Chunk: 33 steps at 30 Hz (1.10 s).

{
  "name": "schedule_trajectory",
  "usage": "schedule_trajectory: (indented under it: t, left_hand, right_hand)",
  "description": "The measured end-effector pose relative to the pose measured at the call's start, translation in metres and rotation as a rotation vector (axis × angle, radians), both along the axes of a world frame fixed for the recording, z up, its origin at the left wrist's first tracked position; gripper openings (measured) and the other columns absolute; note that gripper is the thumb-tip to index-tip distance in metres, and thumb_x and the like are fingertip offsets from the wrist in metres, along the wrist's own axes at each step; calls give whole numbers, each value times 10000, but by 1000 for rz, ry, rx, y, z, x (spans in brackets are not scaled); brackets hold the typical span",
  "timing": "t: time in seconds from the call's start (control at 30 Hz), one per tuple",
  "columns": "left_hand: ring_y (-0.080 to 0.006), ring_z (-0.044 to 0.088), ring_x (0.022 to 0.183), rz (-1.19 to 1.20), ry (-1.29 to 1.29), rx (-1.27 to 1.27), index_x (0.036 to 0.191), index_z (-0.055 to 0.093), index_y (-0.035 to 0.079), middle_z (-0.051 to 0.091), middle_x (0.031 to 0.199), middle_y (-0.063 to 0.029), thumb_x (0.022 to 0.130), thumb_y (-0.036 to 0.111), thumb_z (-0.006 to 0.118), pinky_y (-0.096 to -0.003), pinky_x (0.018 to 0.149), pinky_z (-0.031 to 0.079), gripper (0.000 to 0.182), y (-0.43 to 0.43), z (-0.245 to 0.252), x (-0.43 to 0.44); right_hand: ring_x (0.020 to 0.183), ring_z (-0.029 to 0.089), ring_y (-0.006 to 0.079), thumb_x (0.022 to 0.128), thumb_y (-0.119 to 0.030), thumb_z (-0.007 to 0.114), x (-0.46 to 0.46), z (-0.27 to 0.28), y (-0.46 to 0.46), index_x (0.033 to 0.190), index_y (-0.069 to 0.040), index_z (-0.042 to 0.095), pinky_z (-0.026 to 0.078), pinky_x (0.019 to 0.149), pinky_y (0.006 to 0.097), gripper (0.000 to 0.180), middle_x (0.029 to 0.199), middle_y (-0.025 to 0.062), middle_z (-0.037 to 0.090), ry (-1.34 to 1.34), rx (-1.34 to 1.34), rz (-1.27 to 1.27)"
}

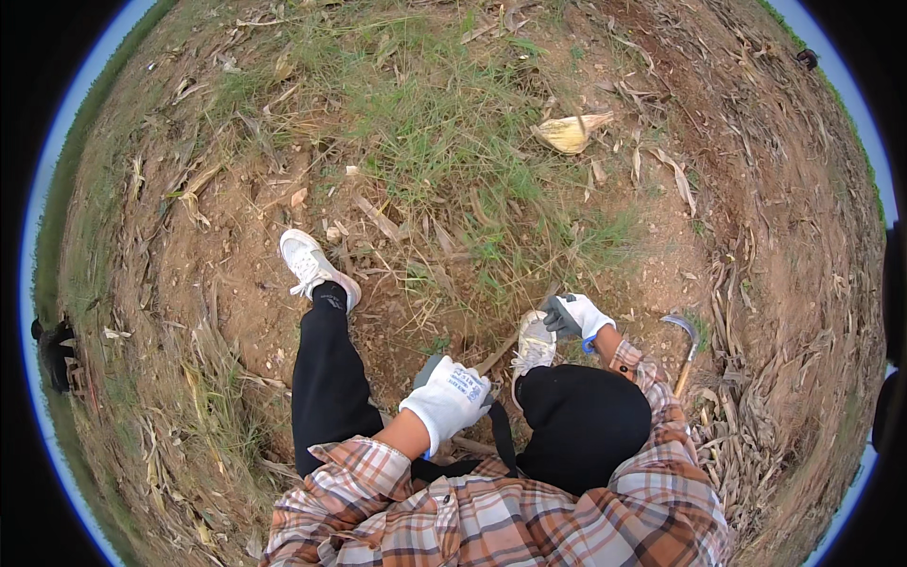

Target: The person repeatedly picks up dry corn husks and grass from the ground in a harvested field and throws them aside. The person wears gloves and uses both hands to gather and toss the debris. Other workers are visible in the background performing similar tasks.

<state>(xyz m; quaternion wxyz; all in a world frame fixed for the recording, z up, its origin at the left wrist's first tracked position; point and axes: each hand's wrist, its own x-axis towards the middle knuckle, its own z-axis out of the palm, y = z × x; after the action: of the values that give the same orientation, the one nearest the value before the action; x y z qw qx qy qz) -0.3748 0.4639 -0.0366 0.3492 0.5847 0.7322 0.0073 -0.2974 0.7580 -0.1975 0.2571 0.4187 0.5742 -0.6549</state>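
My left hand [450,400], in a white knit glove with a grey palm, is closed in a fist between my knees. A dry stalk [499,353] juts from its thumb side and runs up towards my right shoe. My right hand [577,317], gloved alike, is beside the white right shoe [536,344] with its fingers curled. Whether something lies between those fingers is hidden. A sickle [684,340] with a curved metal blade and wooden handle lies to the right of my right forearm. Before me is a patch of green grass [453,142] mixed with dry stems.
A pale yellow corn husk [570,133] lies beyond the grass. Dry corn leaves [737,425] are heaped along the right. A black strap [503,439] hangs below my left hand. One person [55,354] is far off at left, another [806,59] at upper right.
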Motion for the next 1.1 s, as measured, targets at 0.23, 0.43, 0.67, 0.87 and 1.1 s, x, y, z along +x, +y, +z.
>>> schedule_trajectory:
  t: [0.23, 0.43, 0.67, 0.87, 1.1]
  left_hand:
    - [-276, 628, 866, -43, -44, -123, 1020, 586, 85, 644, 909, -118, 874, 402, 553, -387, 805, 417, 351, 6, -20, 7]
    - [-274, 631, 851, -43, -42, -90, 1065, 560, 81, 638, 921, -110, 868, 399, 555, -386, 806, 423, 374, 14, -24, 4]
    - [-259, 619, 898, -26, -86, -145, 1060, 567, 86, 629, 909, -100, 856, 379, 571, -373, 831, 423, 357, 18, -22, 7]
    - [-252, 617, 854, 13, -87, -70, 1049, 578, 74, 618, 883, -90, 854, 375, 570, -367, 839, 425, 359, 15, -21, 3]
    - [-259, 620, 854, 99, -61, -47, 1089, 556, 68, 611, 914, -109, 858, 372, 567, -377, 844, 426, 382, -5, -30, -2]
  right_hand:
    - [726, 676, 279, 874, -279, 555, -30, -36, 30, 910, -4, 661, 505, 603, 382, 297, 819, 139, 686, 31, 335, 407]
    - [680, 644, 215, 902, -354, 515, -103, -33, 78, 1005, -25, 639, 519, 639, 341, 366, 843, 130, 682, 347, 779, 622]
    - [804, 655, 151, 954, -367, 467, -209, 77, 13, 1179, -75, 590, 540, 660, 283, 389, 1006, 91, 653, 446, -173, 542]
    - [910, 612, 379, 872, -346, 542, -250, -34, -17, 1108, -52, 602, 488, 825, 404, 381, 989, 195, 655, 407, 596, 715]
    - [667, 648, 235, 904, -293, 569, -254, -78, 20, 1090, -39, 578, 439, 462, 323, 315, 893, 117, 644, 124, -64, 129]
